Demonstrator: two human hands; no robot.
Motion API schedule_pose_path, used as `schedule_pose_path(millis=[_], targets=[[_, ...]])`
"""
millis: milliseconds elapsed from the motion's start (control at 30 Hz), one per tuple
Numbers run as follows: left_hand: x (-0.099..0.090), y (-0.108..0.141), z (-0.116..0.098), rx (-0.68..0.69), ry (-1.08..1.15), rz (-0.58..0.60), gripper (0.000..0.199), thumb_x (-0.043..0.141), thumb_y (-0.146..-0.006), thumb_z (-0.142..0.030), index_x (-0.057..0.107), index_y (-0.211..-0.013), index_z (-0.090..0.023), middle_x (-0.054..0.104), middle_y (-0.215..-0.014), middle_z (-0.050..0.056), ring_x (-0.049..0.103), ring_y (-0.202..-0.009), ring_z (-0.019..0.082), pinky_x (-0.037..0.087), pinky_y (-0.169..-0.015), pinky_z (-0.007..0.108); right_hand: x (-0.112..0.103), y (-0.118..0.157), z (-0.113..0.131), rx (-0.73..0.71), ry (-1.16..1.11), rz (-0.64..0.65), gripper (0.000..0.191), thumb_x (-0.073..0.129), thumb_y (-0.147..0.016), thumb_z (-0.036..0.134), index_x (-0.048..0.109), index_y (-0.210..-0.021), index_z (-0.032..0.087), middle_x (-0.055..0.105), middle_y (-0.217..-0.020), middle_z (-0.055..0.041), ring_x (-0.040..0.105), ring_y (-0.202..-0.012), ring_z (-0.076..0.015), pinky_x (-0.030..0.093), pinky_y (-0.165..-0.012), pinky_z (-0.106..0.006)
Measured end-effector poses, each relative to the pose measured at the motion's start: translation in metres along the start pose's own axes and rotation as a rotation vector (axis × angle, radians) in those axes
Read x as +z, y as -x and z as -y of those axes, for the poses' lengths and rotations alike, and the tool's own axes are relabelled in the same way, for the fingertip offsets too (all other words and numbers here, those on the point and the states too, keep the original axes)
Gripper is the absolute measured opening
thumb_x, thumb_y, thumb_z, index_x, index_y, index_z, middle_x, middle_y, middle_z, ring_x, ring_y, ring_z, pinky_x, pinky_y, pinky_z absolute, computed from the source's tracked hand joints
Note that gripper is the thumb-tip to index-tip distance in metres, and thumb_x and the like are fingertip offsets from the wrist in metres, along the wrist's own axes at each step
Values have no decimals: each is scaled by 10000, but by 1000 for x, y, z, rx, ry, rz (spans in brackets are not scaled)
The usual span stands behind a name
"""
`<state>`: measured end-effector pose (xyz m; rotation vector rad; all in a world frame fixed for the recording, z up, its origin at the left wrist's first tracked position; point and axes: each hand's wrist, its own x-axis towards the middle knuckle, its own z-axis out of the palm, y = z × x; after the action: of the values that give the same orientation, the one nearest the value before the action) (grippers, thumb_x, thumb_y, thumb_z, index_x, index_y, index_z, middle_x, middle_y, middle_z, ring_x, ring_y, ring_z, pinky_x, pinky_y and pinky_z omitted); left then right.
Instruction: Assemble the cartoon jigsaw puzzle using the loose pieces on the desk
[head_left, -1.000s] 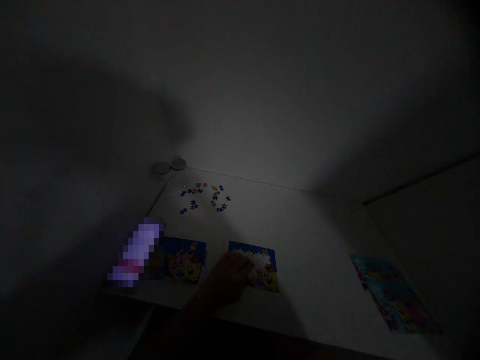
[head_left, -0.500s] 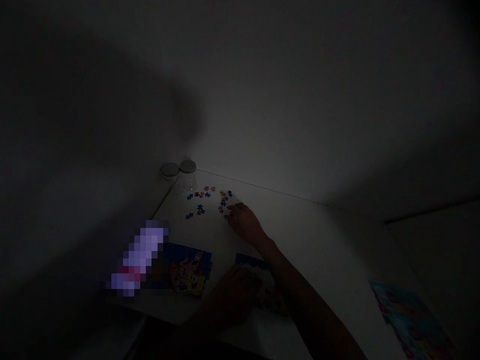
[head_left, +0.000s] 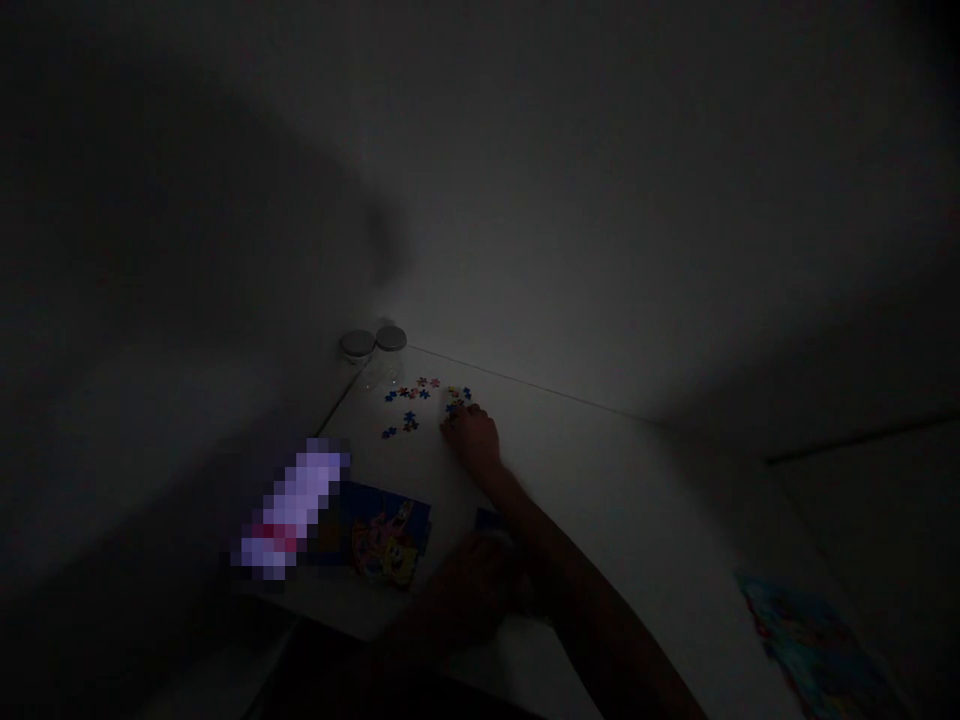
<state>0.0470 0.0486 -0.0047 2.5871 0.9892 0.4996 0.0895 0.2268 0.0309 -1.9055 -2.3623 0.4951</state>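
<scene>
The right hand [head_left: 471, 440] curls its fingers over light, thin jigsaw pieces [head_left: 424, 394], best pinched by an edge; whether they grasp one cannot be told.

Loose jigsaw pieces [head_left: 424, 400] scattered flat on the white table [head_left: 570, 480]
Small blue, red and pink pieces lie in loose clusters; the right hand [head_left: 472, 440] is at the nearest cluster, and the dark left hand [head_left: 465, 590] covers most of a blue-edged puzzle [head_left: 487, 520].

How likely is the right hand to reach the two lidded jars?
Likely yes: the right hand sits beside the loose puzzle pieces, close to the jars, with only those small pieces between.
</scene>
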Motion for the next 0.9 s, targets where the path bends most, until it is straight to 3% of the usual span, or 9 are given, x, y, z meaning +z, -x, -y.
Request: schedule_pose_path(millis=[233,533,800,900], targets=[[8,3,3,11,-10,-51,222,563,-946,-252,669,-1130,-188,640,-1218,91,528,-1137,256,372,-1036,432,-7,2,3,35,-31,14,259,509,-945,255,660,-1142,181,655,-1160,-146,644,-1045,-240,471,-861,-323],[-9,2,-2,-14,10,-78,213,657,-893,-271,659,-1078,-164,672,-1143,71,554,-1085,232,435,-965,372,-10,-1,-3,-1,-149,9,208,573,-888,188,674,-1068,165,690,-1144,-117,643,-1040,-220,479,-867,-303],[-9,3,-2,-24,-23,-50,231,590,-903,-148,633,-1130,-159,656,-1163,87,550,-1099,230,426,-971,387,-5,31,-54,-133,-315,16,176,587,-884,197,678,-1034,174,736,-1042,-44,671,-937,-167,490,-825,-257],[-7,2,-2,-18,-30,-45,233,582,-906,-150,633,-1133,-166,654,-1181,81,552,-1099,229,420,-984,393,-6,41,-61,-180,-313,43,153,617,-862,179,704,-987,182,743,-1020,-43,675,-938,-177,484,-847,-263]])
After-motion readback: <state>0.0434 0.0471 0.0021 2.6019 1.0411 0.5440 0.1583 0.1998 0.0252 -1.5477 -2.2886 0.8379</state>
